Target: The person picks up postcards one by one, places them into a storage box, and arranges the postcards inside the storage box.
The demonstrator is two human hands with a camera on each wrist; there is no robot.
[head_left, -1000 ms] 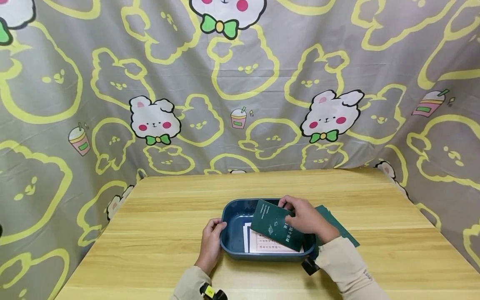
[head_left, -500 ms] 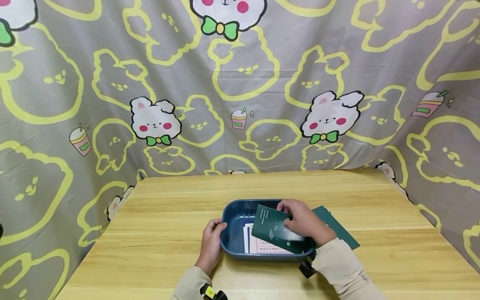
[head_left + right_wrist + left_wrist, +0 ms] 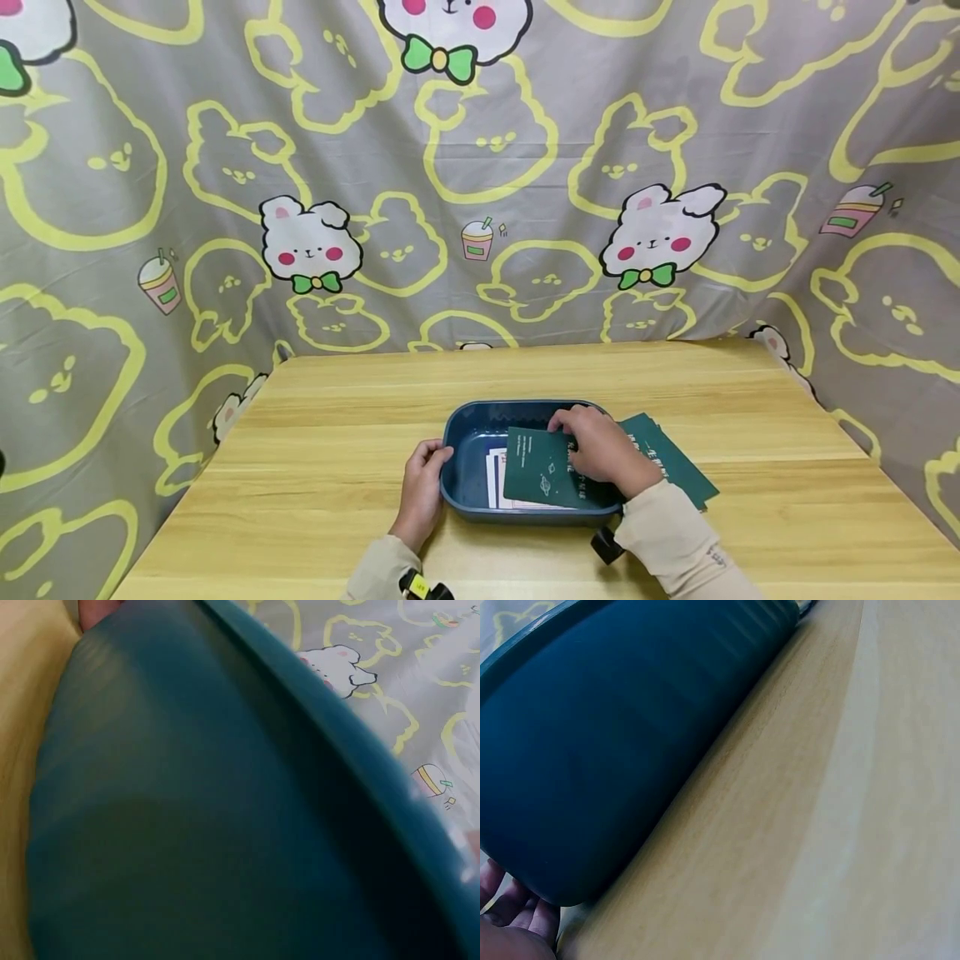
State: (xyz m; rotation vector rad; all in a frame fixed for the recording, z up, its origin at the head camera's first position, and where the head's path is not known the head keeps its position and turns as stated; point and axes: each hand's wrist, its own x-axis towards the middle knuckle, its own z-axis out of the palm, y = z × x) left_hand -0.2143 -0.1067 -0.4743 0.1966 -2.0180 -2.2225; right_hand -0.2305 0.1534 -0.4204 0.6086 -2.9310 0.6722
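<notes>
A dark blue tray point(image 3: 525, 517) stands on the table, and its outer wall point(image 3: 615, 742) fills much of the left wrist view. My left hand point(image 3: 422, 486) grips its left end, thumb on the rim. My right hand point(image 3: 600, 446) is over the tray's right half, holding a dark green card point(image 3: 536, 475) with white print by its right part. The card lies low over white printed papers point(image 3: 492, 479) inside. The tray wall point(image 3: 165, 787) hides most of the right hand in the right wrist view.
More dark green cards point(image 3: 678, 458) lie overlapping on the wooden table point(image 3: 337, 433), just right of the tray and partly behind the right forearm. A grey patterned curtain point(image 3: 480, 283) hangs behind the table and at both sides.
The right hand has moved slightly down and toward me with the green card, which has turned nearly level with the tray and covers more of the papers. The left hand has stayed put.
</notes>
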